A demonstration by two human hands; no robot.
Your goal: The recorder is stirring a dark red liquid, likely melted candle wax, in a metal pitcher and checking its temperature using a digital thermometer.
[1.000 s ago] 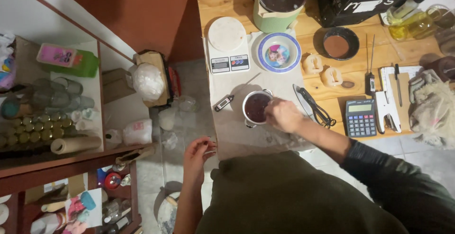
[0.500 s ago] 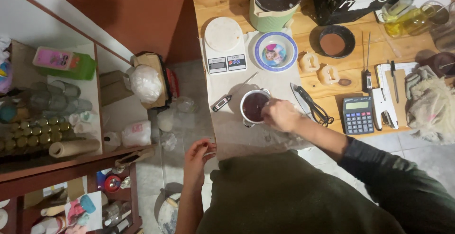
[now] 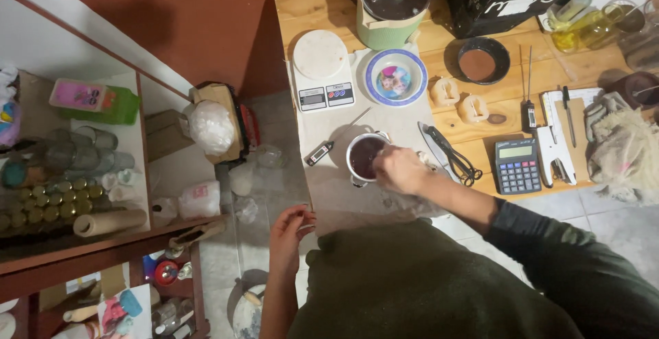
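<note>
Right hand (image 3: 400,169) at metal pot (image 3: 364,157), scissors (image 3: 453,156), probe thermometer (image 3: 322,151) beside.

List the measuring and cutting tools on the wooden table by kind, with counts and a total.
Kitchen scale: 1
Probe thermometers: 2
Calculator: 1
Scissors: 1
Total: 5
The right hand is at the small metal pot, not counted.
</note>
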